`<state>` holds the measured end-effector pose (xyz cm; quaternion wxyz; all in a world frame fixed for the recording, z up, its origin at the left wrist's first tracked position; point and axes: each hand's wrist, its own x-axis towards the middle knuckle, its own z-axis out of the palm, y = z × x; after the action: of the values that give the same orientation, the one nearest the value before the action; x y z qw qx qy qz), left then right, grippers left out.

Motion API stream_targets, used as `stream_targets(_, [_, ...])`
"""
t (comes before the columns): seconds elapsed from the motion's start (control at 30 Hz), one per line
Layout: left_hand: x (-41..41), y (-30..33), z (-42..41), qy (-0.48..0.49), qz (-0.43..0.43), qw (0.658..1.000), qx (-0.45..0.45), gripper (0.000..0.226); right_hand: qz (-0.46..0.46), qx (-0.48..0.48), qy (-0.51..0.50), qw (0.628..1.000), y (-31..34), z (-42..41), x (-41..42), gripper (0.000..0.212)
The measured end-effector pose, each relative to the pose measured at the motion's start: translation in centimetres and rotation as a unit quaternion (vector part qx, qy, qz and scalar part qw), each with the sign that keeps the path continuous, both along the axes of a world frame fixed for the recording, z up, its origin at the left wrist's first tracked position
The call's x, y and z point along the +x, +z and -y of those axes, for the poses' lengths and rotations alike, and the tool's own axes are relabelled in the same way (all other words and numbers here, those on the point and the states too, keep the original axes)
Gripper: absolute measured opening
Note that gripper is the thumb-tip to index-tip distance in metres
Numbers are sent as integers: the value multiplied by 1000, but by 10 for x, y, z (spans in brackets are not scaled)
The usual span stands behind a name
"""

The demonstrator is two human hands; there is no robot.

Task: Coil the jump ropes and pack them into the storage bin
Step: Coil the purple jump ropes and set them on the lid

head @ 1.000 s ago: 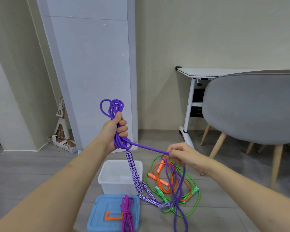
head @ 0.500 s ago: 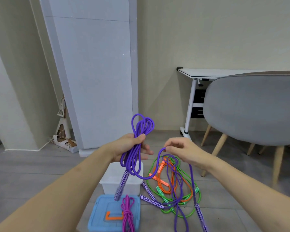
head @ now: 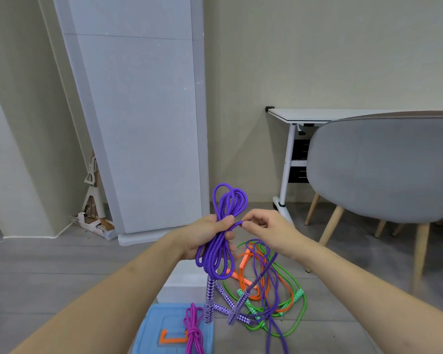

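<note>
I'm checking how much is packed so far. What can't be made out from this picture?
- Inside of the white storage bin: head view, hidden by the left hand, its forearm and the purple rope coil.
- Magenta rope on the blue lid: cut off by the bottom edge.
- Loose purple strand's far end: leaves the bottom edge.
- Right hand's fingertip grip: partly hidden.

Two hands: left hand (head: pixel 205 235), right hand (head: pixel 266 231). Jump ropes, by colour: at least two purple ropes, one part-coiled purple rope (head: pixel 221 241) gripped in the hands and another purple rope (head: pixel 273 315) in the floor pile (the tangle hides whether there are more); one green rope (head: pixel 301 312); one orange rope (head: pixel 284 284); one coiled magenta rope (head: pixel 193 328). One white storage bin (head: pixel 183 284). One blue lid (head: pixel 159 330). One grey chair (head: pixel 384 164). One white table (head: pixel 304 114).
</note>
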<state>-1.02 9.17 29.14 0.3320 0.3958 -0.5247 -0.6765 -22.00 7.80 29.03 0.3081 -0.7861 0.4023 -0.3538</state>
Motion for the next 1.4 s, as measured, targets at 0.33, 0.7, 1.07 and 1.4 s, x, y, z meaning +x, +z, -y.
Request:
stream_targets(0.33, [-9,22,-5,-34,66,995,-68,20,36,137,-28,989,2,2,-19,18])
stream_targets(0.7, [-23,25,-15,-98,193,972,-95,21,148,260,47,953,11,-4,3,84])
stream_targets(1.07, [-25,28,-20,-156,224,958,-89,17,232,259,-20,938,9,-5,26,38])
stream_targets(1.4, [-20,16,-19,-138,163,974,-82,19,263,203,-85,939,19,3,11,41])
